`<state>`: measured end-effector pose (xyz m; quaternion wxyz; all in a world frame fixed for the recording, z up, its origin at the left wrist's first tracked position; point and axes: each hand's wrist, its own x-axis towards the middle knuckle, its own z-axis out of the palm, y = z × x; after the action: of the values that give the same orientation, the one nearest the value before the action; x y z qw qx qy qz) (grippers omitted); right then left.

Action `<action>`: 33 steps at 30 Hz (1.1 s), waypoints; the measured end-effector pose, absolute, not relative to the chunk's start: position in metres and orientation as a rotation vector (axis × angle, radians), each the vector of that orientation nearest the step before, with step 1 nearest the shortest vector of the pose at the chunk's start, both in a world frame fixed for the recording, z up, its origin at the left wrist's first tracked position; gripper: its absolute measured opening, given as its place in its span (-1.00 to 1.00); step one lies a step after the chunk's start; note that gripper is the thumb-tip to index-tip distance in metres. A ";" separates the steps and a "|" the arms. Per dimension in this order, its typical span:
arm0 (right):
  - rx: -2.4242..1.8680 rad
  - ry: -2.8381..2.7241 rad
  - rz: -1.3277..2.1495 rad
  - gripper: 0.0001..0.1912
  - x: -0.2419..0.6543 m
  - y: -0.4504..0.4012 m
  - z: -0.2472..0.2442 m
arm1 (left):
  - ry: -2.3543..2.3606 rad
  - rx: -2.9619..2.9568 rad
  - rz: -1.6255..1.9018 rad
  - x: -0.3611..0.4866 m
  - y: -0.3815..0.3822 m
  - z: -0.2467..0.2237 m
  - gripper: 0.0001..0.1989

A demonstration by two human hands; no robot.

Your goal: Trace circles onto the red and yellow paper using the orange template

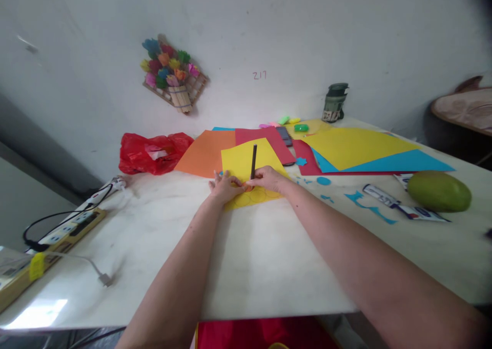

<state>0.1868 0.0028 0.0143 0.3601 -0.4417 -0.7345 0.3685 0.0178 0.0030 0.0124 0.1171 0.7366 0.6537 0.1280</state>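
A yellow sheet of paper (251, 159) lies in front of me, with a row of circles drawn along its near edge. My right hand (271, 179) grips a dark pen (254, 160), held nearly upright with its lower end down at the sheet. My left hand (226, 187) rests on the sheet's left side; its thumb and index finger close on a small orange piece (249, 187), other fingers spread. Both hands nearly meet at that piece, and its outline is partly hidden by the fingertips. Under the yellow sheet's far part are orange paper (203, 154) and red paper (249, 135).
Blue paper scraps (369, 206), a blue circle (323, 181), glue tubes (421, 213) and a green mango-like fruit (438, 191) lie right. Stacked coloured sheets (357, 146) and a bottle (334, 103) stand behind. Left are a red plastic bag (154, 154) and a power strip (57, 236).
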 end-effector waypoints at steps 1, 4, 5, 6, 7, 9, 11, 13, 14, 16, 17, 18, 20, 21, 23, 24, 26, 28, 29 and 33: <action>-1.142 -1.886 0.946 -0.74 0.187 0.003 0.014 | 1.913 2.156 0.376 0.018 0.003 0.012 -0.64; -1.137 -1.876 0.942 -0.74 0.187 0.003 0.015 | 1.907 2.156 0.375 0.018 0.003 0.013 -0.63; -1.134 -1.876 0.947 -0.74 0.187 0.003 0.015 | 1.905 2.155 0.373 0.018 0.003 0.013 -0.63; -1.131 -1.877 0.952 -0.73 0.187 0.003 0.014 | 1.905 2.154 0.371 0.018 0.003 0.013 -0.62; -1.127 -1.877 0.955 -0.72 0.187 0.004 0.014 | 1.907 2.154 0.368 0.018 0.003 0.013 -0.62; -1.122 -1.879 0.951 -0.70 0.188 0.005 0.012 | 1.912 2.158 0.365 0.017 0.004 0.012 -0.62; -1.116 -1.889 0.938 -0.68 0.189 0.006 0.011 | 1.907 2.162 0.365 0.017 0.005 0.011 -0.62; -1.123 -1.906 0.919 -0.66 0.189 0.006 0.011 | 1.903 2.165 0.367 0.017 0.005 0.011 -0.63; -1.130 -1.913 0.912 -0.66 0.189 0.006 0.011 | 1.905 2.165 0.368 0.017 0.005 0.011 -0.64; -1.139 -1.924 0.900 -0.65 0.189 0.006 0.011 | 1.917 2.160 0.363 0.017 0.005 0.011 -0.66; -1.140 -1.926 0.896 -0.65 0.189 0.005 0.011 | 1.920 2.159 0.357 0.017 0.005 0.011 -0.66; -1.138 -1.925 0.894 -0.65 0.189 0.005 0.011 | 1.922 2.155 0.351 0.017 0.005 0.012 -0.66; -1.134 -1.924 0.897 -0.65 0.188 0.005 0.011 | 1.925 2.149 0.346 0.017 0.005 0.012 -0.66; -1.134 -1.924 0.896 -0.65 0.188 0.005 0.011 | 1.926 2.149 0.350 0.017 0.005 0.012 -0.66; -1.137 -1.929 0.886 -0.65 0.188 0.005 0.011 | 1.924 2.149 0.361 0.017 0.005 0.012 -0.65; -1.141 -1.935 0.876 -0.66 0.188 0.005 0.011 | 1.922 2.149 0.364 0.017 0.005 0.012 -0.65; -1.155 -1.944 0.857 -0.66 0.188 0.004 0.012 | 1.915 2.148 0.365 0.017 0.005 0.012 -0.65; -1.173 -1.947 0.850 -0.67 0.188 0.004 0.013 | 1.912 2.147 0.364 0.017 0.004 0.012 -0.65; -1.181 -1.946 0.850 -0.68 0.188 0.004 0.013 | 1.909 2.147 0.362 0.017 0.004 0.013 -0.65; -1.185 -1.935 0.858 -0.68 0.189 0.004 0.014 | 1.900 2.144 0.360 0.017 0.003 0.013 -0.63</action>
<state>0.1886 0.0041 0.0136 0.3502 -0.4574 -0.7472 0.3314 0.0174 0.0034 0.0133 0.1269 0.7366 0.6527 0.1236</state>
